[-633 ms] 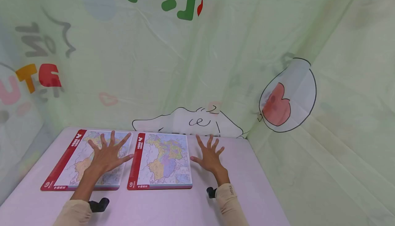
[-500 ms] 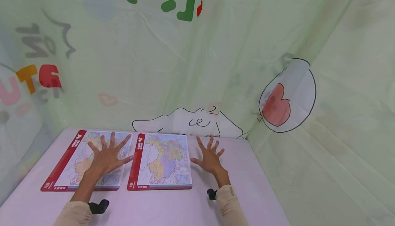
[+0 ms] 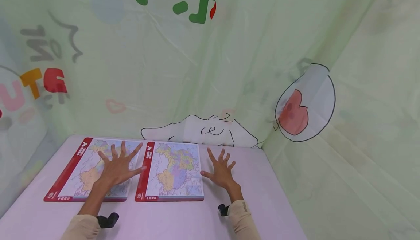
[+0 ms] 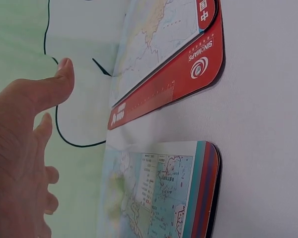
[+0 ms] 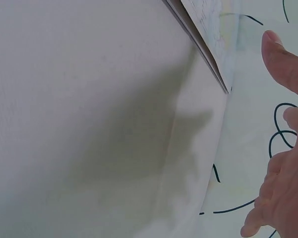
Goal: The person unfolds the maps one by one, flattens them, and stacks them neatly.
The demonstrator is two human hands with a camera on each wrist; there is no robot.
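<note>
Two flat map boards with red left borders lie side by side on the pale table: the left map board (image 3: pixel 89 180) and the right map board (image 3: pixel 174 174). Over the left one hovers my left hand (image 3: pixel 117 168), fingers spread wide, its thumb reaching toward the other board's red border. The left wrist view shows that hand (image 4: pixel 20 144) raised above both boards, holding nothing. To the right of the right board, my right hand (image 3: pixel 222 171) spreads its fingers above the table. In the right wrist view this hand (image 5: pixel 288 163) is apart from the tabletop, its shadow below.
The table (image 3: pixel 157 221) has a lilac-white surface. Behind it hangs a pale green printed curtain (image 3: pixel 157 69), reaching the table's back edge, with more fabric at both sides. Small black wrist cameras sit by the left cuff (image 3: pixel 109 220) and right cuff (image 3: pixel 223 210).
My left hand has shifted slightly to the right, and my right hand slightly left and down. Both stay spread. The map boards lie as before.
</note>
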